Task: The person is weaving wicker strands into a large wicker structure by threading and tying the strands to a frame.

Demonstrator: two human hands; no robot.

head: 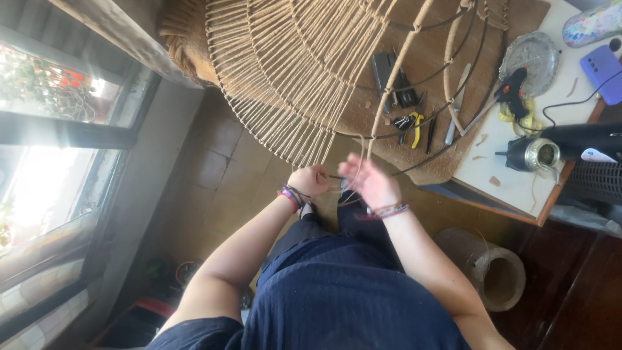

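The wire frame (337,71), wound with cord (291,97), fills the upper middle of the frame, its lower edge just above both hands. The left hand (311,180) is closed in a grip on the frame's bottom rim, where the cords end. The right hand (366,181) is blurred, palm open, fingers spread beside a loose strand; whether it pinches anything I cannot tell. The step looks like wrapping cord along the rim; the next turn would need a taut strand. Pliers (410,124) and a glue gun (512,91) lie on the tabletop (505,175) at right.
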